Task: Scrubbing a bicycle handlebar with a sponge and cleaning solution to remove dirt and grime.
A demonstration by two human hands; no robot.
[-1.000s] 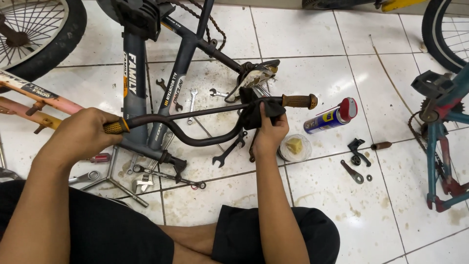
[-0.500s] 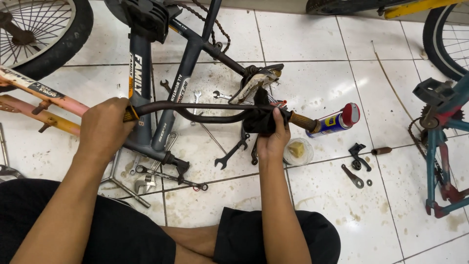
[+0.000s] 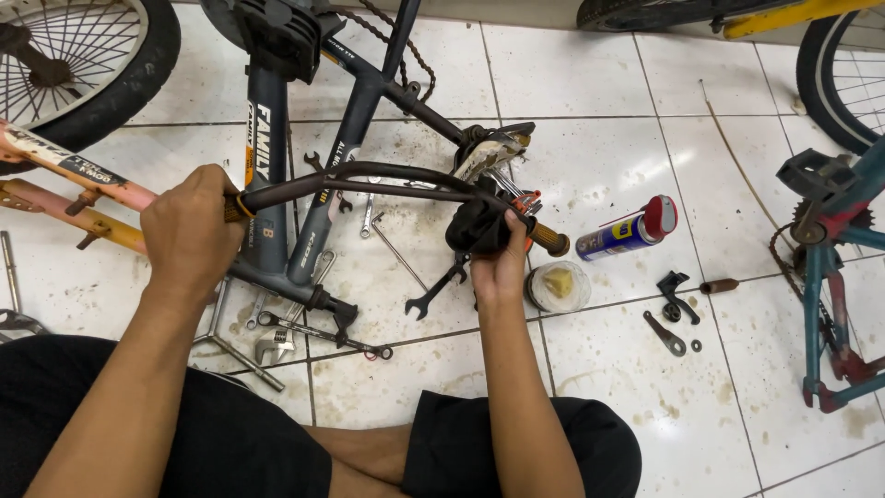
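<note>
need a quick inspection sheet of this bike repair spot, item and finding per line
surface: white tiled floor, stained with brown grime.
job's things: dark handlebar held across the dark blue bike frame; black rag wrapped around the bar near its brown grip.
clutter: wrenches, spray can, small tub, loose metal parts.
hands: left hand grips the bar's left end; right hand clutches the rag on the bar.
cables: nothing seen.
surroundings: wheel top left, pink frame tubes at left, teal bike at right, the person's dark trousers at bottom.
</note>
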